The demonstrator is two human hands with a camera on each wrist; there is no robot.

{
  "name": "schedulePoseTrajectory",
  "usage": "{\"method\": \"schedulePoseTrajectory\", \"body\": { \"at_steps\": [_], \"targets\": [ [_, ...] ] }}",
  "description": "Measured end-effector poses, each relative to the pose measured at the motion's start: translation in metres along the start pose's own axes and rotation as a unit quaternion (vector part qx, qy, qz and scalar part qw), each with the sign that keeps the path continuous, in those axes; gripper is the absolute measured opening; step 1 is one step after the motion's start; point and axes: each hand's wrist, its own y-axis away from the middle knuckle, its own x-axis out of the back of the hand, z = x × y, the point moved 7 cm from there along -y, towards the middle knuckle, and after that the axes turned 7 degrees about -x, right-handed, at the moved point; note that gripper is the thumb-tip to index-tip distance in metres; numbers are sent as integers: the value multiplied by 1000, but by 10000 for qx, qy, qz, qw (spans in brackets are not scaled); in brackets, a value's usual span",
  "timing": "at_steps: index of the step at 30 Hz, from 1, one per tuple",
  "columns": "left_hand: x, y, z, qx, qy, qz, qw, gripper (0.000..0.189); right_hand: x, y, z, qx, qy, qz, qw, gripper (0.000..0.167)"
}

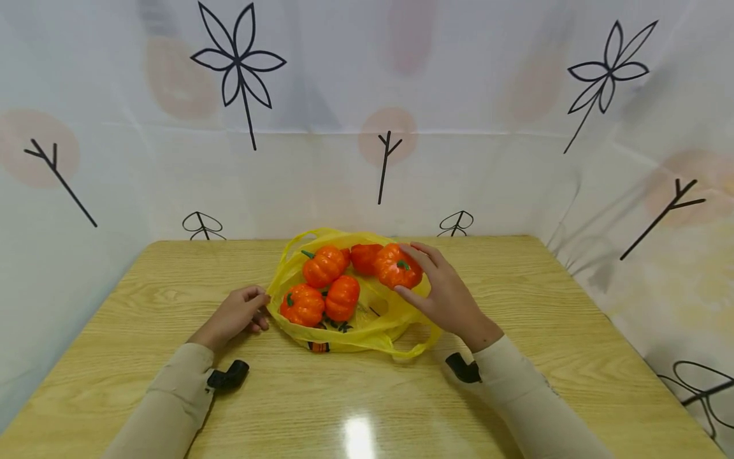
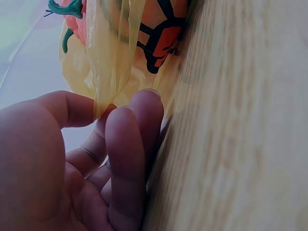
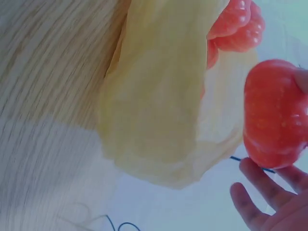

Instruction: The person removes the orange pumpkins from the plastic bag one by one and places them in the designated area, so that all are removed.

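A yellow plastic bag point(image 1: 367, 338) lies spread with its mouth up, several small orange toy pumpkins point(image 1: 323, 266) inside it. My left hand point(image 1: 237, 312) pinches the bag's left edge between thumb and index finger, as the left wrist view shows close up. At the bag's right side, my right hand point(image 1: 447, 296) grips one orange pumpkin point(image 1: 395, 268) with a green stem. In the right wrist view this pumpkin point(image 3: 274, 115) is raised beside the bag wall point(image 3: 159, 96), with thumb and fingertips on opposite sides of it. Part of a black-and-orange print point(image 2: 161, 48) shows on the bag.
The bag rests on a light wood-grain table point(image 1: 321, 401). One bag handle point(image 1: 410, 350) droops at the front right, and another handle point(image 1: 301, 239) stands at the back left. A pale cloth point(image 1: 321, 178) with plant drawings hangs behind the table and along its sides.
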Motion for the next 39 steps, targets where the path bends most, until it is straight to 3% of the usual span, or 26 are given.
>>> {"method": "schedulePoseTrajectory", "body": {
  "at_steps": [16,29,39],
  "targets": [
    [0,0,1,28,-64,76,9999,27,22,-6,28,-601,-77,865,9944,68],
    [-1,-1,1,2,-15,83,10000,27,28,-7,56,-1211,-66,839,9891,67],
    [-1,-1,-2,34,22,110,9999,26,22,-6,73,-1433,-11,689,9873,66]
  ]
}}
